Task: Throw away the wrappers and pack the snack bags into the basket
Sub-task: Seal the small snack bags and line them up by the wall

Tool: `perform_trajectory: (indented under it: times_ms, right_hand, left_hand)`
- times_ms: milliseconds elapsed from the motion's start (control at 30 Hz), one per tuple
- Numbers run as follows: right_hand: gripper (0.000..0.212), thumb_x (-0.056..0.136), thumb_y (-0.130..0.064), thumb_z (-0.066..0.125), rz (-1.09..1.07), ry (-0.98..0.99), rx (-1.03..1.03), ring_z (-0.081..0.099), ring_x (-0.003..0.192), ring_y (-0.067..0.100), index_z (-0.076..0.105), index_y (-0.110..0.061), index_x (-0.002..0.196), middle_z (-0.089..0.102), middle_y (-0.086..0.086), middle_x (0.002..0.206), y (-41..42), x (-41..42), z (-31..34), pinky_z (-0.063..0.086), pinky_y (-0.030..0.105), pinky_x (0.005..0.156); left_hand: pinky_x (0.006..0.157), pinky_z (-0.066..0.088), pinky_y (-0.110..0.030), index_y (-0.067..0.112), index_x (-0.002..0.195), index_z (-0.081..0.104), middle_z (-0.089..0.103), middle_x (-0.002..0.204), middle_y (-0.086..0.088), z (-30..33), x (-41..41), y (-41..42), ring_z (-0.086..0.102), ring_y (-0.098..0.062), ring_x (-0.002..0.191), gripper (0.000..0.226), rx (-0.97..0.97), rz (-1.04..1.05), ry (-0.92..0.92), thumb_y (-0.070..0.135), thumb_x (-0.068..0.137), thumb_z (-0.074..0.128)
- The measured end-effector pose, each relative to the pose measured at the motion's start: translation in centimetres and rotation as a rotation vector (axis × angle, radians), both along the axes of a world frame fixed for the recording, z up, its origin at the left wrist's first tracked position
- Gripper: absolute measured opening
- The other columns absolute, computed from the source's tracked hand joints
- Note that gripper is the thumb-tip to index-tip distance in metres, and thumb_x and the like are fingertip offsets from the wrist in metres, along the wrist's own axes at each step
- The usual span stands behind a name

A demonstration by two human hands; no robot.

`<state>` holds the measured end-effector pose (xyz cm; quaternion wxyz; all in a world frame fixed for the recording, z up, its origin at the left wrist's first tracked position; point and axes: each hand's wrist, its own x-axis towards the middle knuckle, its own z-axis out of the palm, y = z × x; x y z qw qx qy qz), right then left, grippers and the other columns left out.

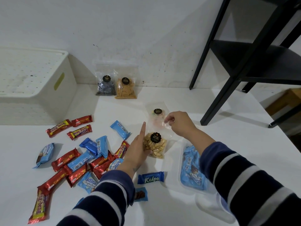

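Observation:
My left hand (pixel 138 149) holds the lower left side of a clear snack bag of yellow nuts (pixel 155 146) with a black round label, index finger pointing up. My right hand (pixel 179 123) pinches the top edge of a pale, nearly clear snack bag (pixel 157 118) lying just behind it. Two more snack bags lean on the wall: a dark one (pixel 105 85) and an orange one (pixel 125 88). Several red and blue wrappers (pixel 81 160) are strewn at the left. A white perforated basket (pixel 32 79) stands at the far left.
A blue Kalpa bar (pixel 150 177) and a small blue wrapper (pixel 140 194) lie near my left sleeve. A clear tray (pixel 187 190) with light blue packets sits under my right forearm. A black shelf frame (pixel 228 75) stands at the right back.

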<state>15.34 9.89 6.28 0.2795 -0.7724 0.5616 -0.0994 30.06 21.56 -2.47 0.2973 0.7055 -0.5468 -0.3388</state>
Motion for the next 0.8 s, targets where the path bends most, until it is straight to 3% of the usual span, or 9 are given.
perform_trajectory:
  times_ms: [100,200,333,467,633,800]
  right_hand:
    - [0.034,0.086,0.004,0.045,-0.003,-0.037,-0.012,0.059,0.083,0.019,0.071,-0.018,0.090,0.065,0.006,0.102,0.1,0.1,-0.1,0.044,0.025,0.066]
    - [0.032,0.088,-0.003,0.046,0.045,-0.078,-0.027,0.059,0.083,0.016,0.071,-0.022,0.092,0.067,-0.001,0.103,0.6,0.5,0.1,0.048,0.026,0.072]
    - [0.031,0.088,-0.008,0.048,0.063,-0.119,-0.035,0.057,0.086,0.011,0.071,-0.027,0.092,0.068,-0.006,0.105,1.4,0.6,0.1,0.050,0.029,0.083]
    - [0.029,0.087,-0.008,0.050,0.070,-0.159,-0.033,0.049,0.069,-0.001,0.071,-0.027,0.092,0.067,-0.008,0.104,2.2,0.7,-0.3,0.047,0.025,0.078]
    - [0.014,0.088,-0.023,0.060,0.056,-0.223,-0.008,0.051,0.069,-0.006,0.073,-0.023,0.092,0.063,-0.017,0.087,2.6,0.6,-0.5,0.036,0.014,0.066]
    - [0.013,0.088,-0.025,0.061,-0.017,-0.185,-0.027,0.055,0.076,0.004,0.071,-0.022,0.081,0.063,-0.014,0.085,2.6,0.7,-0.5,0.042,0.022,0.068]
  left_hand:
    - [0.093,0.050,-0.039,0.041,0.141,0.015,0.042,0.135,0.000,0.4,-0.5,-0.4,0.049,-0.016,0.116,0.089,-0.063,0.093,0.193,0.021,0.077,0.074]
    - [0.088,0.046,-0.032,0.027,0.119,0.030,0.043,0.124,0.004,2.1,-1.2,-1.4,0.049,-0.016,0.112,0.050,-0.161,0.278,0.351,0.037,0.084,0.065]
    - [0.084,0.036,-0.027,0.024,0.106,0.035,0.046,0.118,0.005,3.7,-1.6,-2.7,0.050,-0.016,0.113,0.035,-0.213,0.403,0.420,0.046,0.088,0.056]
    - [0.086,0.044,-0.033,0.024,0.085,0.057,0.060,0.105,0.007,4.0,-2.0,-3.1,0.058,-0.016,0.100,0.036,-0.159,0.426,0.377,0.059,0.085,0.050]
    - [0.097,0.047,-0.039,0.019,0.086,0.067,0.065,0.107,0.003,3.9,-2.3,-3.2,0.060,-0.016,0.103,0.022,-0.202,0.407,0.460,0.037,0.091,0.056]
    - [0.099,0.046,-0.037,0.023,0.080,0.066,0.062,0.103,0.012,4.0,-2.4,-2.7,0.061,-0.015,0.103,0.014,-0.206,0.377,0.459,0.030,0.090,0.059]
